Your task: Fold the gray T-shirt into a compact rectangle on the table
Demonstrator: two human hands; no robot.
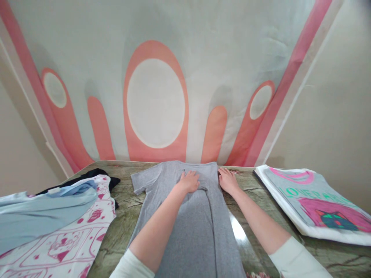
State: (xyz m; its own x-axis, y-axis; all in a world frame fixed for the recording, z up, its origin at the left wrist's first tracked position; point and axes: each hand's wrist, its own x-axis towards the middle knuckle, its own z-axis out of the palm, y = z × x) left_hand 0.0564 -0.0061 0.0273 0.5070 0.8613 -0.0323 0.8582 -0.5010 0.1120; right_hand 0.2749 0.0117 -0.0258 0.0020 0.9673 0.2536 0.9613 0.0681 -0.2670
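Note:
A grey short-sleeved shirt [185, 231] lies on the wood-patterned table, its left sleeve spread out and its right side folded inward over the body. My left hand [189, 182] rests on the upper part of the shirt, fingers spread and nothing gripped. At the shirt's upper right edge, my right hand [227, 180] lies with fingers apart, partly on the table and touching the cloth's edge. A small dark mark shows on the shirt just above my left fingers.
Light blue, black and pink-printed white clothes [95, 220] are piled at the left. On the right sits a folded stack topped by a cat-print shirt [315, 204]. Behind the table [124, 231] rises a wall covering with pink shapes.

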